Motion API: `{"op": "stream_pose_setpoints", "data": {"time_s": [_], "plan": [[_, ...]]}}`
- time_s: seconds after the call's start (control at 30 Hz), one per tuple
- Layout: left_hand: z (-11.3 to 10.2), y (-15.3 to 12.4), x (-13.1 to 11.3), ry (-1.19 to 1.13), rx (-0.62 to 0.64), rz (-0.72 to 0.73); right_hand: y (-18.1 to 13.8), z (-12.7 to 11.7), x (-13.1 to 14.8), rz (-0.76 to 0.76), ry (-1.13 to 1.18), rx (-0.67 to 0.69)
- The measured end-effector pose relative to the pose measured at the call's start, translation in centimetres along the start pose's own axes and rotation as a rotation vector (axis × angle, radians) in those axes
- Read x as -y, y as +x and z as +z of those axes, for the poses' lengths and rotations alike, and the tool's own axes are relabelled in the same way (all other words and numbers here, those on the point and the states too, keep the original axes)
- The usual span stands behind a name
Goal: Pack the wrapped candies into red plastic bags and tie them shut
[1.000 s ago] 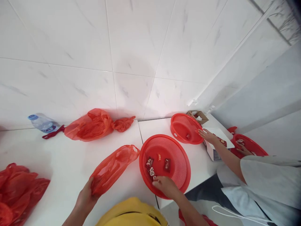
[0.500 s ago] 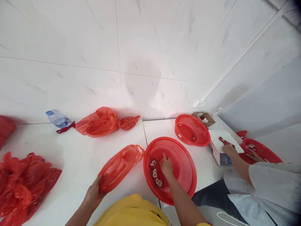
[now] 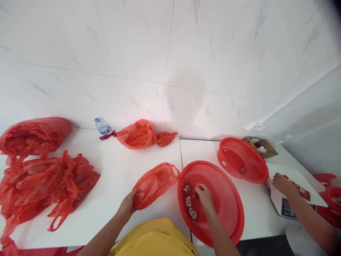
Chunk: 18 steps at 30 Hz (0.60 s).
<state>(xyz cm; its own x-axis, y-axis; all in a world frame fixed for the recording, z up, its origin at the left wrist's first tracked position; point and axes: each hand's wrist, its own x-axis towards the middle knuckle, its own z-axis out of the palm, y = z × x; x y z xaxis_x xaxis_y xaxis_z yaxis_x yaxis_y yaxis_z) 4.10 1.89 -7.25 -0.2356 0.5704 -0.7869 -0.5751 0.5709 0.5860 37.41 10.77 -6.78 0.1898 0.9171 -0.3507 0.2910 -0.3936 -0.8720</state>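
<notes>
My left hand [image 3: 128,203] is closed on the near end of a thin red plastic bag [image 3: 157,183], which lies slack over the white table with its handle loop touching the basket's rim. Inside a round red mesh basket [image 3: 226,193], my right hand [image 3: 204,197] has its fingers pinched together at a small red-wrapped packet [image 3: 196,190], partly hidden by the fingertips. Several more small red packets with pale printed patterns [image 3: 192,213] lie along the left inner side of the basket, left of that hand.
A heap of red plastic bags [image 3: 50,181] covers the left of the table. At the wall are a water bottle [image 3: 102,126] and an opened red bag [image 3: 137,135]. To the right stand a second red basket [image 3: 241,158], a cardboard box [image 3: 262,146] and a scale [image 3: 282,174] with a co-worker's hand [image 3: 283,185] over it.
The view has turned left, bringing more of the bag heap into sight. My right hand's fingers have gone from spread to pinched at a packet. The left still grips the bag.
</notes>
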Motion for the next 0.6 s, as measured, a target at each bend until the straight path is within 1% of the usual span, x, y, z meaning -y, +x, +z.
{"op": "stream_pose_setpoints", "data": {"time_s": [0.07,0.13,0.23,0.3,0.33,0.4,0.5,0.6], "plan": [[0.2,-0.1,0.0,0.011,0.020,0.007,-1.5,0.6,2.5,0.019,0.288,0.120],[0.4,-0.2,0.0,0.026,0.038,0.013,-3.0,1.8,4.9,0.061,0.491,0.296],[0.4,-0.1,0.0,0.044,0.061,0.014,-4.7,4.3,7.3,0.139,0.661,0.498],[0.4,0.1,0.1,0.050,0.072,0.016,-5.2,6.4,7.8,0.223,0.720,0.574],[0.4,0.2,0.2,0.051,0.076,0.016,-5.2,7.5,7.7,0.272,0.740,0.594],[0.3,0.4,0.3,0.054,0.080,0.015,-4.9,9.5,7.3,0.345,0.755,0.578],[0.3,0.3,0.5,0.056,0.081,0.018,-4.0,11.9,6.4,0.351,0.740,0.473],[0.3,0.2,0.6,0.054,0.074,0.018,-3.3,13.0,6.1,0.345,0.682,0.418]]}}
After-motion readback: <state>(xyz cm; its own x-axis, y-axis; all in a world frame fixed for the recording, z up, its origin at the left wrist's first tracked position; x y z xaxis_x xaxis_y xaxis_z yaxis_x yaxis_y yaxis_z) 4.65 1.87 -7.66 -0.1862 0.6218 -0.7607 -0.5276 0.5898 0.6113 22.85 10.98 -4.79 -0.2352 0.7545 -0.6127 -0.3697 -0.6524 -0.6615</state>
